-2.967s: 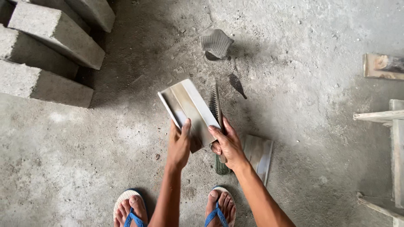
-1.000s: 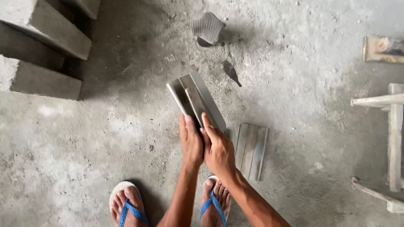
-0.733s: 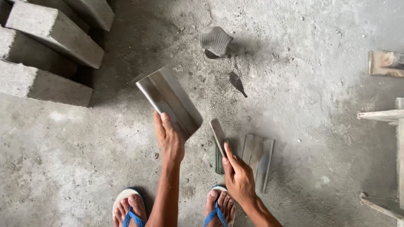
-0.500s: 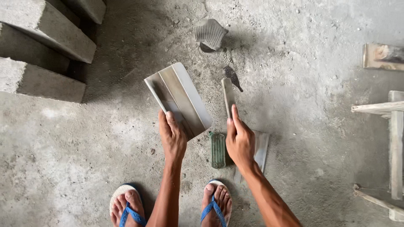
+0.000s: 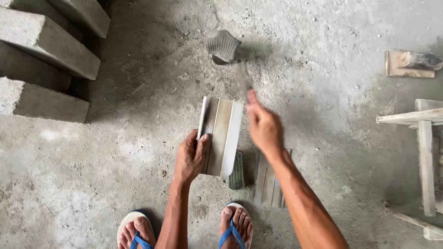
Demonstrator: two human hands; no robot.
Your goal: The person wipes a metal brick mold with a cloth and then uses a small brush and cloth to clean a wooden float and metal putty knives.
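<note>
A building site or rough workshop: bare concrete floor (image 5: 115,184), stacked concrete blocks (image 5: 46,50) (grey, unfinished), timber offcuts (image 5: 408,64).

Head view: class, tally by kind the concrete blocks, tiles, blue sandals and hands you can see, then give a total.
Concrete blocks: 3
Tiles (one held, one on the floor): 2
Blue sandals: 2
Hands (left, right): 2
Total: 9

Left hand (image 5: 190,156) gripping; right hand (image 5: 264,125) raised, clenched.

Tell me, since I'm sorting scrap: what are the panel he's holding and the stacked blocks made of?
The panel looks like sheet metal: thin, dull sheen, folded ridges. The blocks look like rough grey concrete, grainy and matte.
</note>
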